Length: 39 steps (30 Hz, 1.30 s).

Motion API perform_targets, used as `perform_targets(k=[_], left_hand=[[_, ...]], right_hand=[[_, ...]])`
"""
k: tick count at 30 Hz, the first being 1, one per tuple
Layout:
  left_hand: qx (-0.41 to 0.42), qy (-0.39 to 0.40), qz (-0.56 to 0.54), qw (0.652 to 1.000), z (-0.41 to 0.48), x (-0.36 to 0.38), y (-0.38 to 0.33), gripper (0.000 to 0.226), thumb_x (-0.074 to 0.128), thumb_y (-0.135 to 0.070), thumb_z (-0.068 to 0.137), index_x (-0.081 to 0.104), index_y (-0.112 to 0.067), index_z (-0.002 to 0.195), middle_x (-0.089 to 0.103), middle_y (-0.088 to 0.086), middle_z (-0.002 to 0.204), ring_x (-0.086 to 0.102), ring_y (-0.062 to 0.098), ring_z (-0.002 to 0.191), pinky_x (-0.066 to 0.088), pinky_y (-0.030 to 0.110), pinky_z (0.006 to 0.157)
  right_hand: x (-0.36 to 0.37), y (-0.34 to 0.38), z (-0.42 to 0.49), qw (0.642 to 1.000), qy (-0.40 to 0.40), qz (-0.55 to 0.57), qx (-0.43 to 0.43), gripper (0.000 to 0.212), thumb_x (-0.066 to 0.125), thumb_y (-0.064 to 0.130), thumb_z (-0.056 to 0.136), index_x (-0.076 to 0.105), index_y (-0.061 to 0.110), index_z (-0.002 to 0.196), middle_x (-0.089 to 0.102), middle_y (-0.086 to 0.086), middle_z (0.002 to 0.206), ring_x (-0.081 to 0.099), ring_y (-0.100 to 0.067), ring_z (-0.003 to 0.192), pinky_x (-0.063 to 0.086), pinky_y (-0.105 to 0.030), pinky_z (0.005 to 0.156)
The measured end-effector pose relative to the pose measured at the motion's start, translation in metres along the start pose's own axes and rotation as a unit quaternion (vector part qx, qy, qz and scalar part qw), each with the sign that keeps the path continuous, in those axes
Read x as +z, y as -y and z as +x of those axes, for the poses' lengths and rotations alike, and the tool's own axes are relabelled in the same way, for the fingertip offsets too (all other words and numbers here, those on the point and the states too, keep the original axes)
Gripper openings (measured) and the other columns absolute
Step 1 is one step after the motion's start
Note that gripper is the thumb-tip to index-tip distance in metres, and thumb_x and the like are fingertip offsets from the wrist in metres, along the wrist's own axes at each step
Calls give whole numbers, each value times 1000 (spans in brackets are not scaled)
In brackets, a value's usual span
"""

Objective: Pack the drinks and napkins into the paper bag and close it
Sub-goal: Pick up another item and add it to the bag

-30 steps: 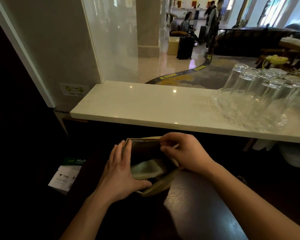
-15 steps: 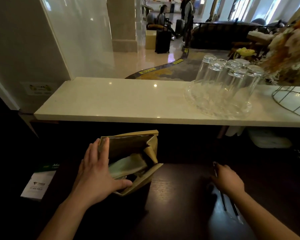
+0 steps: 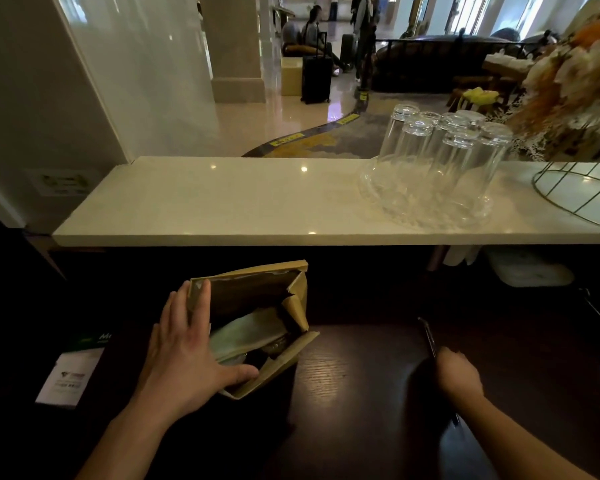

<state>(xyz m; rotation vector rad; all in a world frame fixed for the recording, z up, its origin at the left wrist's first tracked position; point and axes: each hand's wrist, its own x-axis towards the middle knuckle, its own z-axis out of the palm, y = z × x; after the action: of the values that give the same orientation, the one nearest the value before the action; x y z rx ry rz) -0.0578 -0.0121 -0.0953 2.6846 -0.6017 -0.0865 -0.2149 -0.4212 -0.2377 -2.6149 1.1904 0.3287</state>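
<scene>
**Bag open on the dark counter**

The paper bag [image 3: 257,317] stood on the dark counter [image 3: 343,382], below and in front of the white ledge [image 3: 222,202]. Its mouth was open, the top edges unfolded and the right corner creased inward. Inside lay something pale and flat, which I took for the napkins [image 3: 246,336]; under it, something dark and rounded that I couldn't make out.

My left hand [image 3: 187,351] lay against the bag's left side, fingers spread flat up the wall, the thumb [image 3: 239,372] hooked over the near rim. It steadied the bag rather than gripped anything.

My right hand [image 3: 458,375] was well apart from the bag, down on the counter to the right, curled at a thin dark strip [image 3: 429,337] that lay there. Whether the fingers had closed on it I couldn't tell; the spot was too dim.

On the ledge, upturned glasses [image 3: 437,157] stood on a glass tray [image 3: 423,206], with a wire basket [image 3: 579,192] just beside them. A white card [image 3: 70,379] lay left of the bag.
</scene>
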Motion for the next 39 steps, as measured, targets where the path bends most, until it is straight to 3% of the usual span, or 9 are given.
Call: perform_targets(k=[10,14,19,21,26,28,30,33,39], left_hand=[[-1,-2,-8,1000,0,0,1,149,64,-89,45,-38,-38,141,-25,1,161,-15,26,149,10,51,120],[4,0,-16,1000,2,0,0,150,72,-83,48,-37,-39,141,-27,-2,160,-17,24,148,9,51,119],[-1,3,-26,1000,3,0,1,149,73,-83,48,-35,-41,142,-30,-6,159,-19,21,147,10,53,120],[-2,6,-26,1000,2,-1,2,149,72,-84,48,-36,-41,141,-31,-7,158,-20,21,147,10,53,120],[-2,10,-30,1000,3,0,5,148,73,-82,50,-37,-43,140,-33,-10,157,-22,21,146,9,54,119],[-1,10,-40,999,3,1,7,148,74,-81,49,-36,-43,141,-32,-12,156,-21,20,146,9,53,119],[-3,4,-47,999,3,2,8,149,75,-80,48,-34,-41,142,-29,-12,157,-19,20,147,11,53,119],[-14,-6,-58,998,2,3,10,151,76,-79,45,-30,-38,145,-25,-10,159,-15,21,148,14,51,119],[-34,-3,-73,997,-1,2,19,152,75,-80,43,-29,-38,145,-24,-16,158,-16,18,148,15,51,119]], right_hand=[[-27,37,0,989,-35,135,-55,23,67,32,86,65,13,98,69,-5,86,66,-22,77,58,-42,73],[-69,82,-10,958,-134,223,-123,29,70,15,79,70,13,108,73,-10,102,68,-29,92,49,-32,76],[-129,138,-41,906,-181,316,-216,5,66,21,83,67,23,87,70,4,82,64,-15,75,51,-34,67],[-154,155,-57,868,-191,372,-269,5,67,21,85,66,23,89,70,6,81,66,-11,77,54,-33,69],[-202,201,-104,691,-117,549,-456,17,66,7,85,67,16,99,73,-5,94,72,-21,93,57,-37,83],[-199,223,-115,677,-71,529,-507,16,63,1,86,67,5,101,72,-10,96,71,-24,95,57,-40,86],[-186,242,-120,702,-22,465,-540,16,62,0,89,67,5,103,72,-6,100,69,-19,97,56,-39,87],[-164,262,-118,750,0,302,-589,17,62,6,89,66,15,103,72,5,99,68,-11,92,55,-36,82],[-129,278,-98,788,2,-41,-614,33,57,13,86,61,24,117,70,-5,110,66,-26,101,53,-39,83]])
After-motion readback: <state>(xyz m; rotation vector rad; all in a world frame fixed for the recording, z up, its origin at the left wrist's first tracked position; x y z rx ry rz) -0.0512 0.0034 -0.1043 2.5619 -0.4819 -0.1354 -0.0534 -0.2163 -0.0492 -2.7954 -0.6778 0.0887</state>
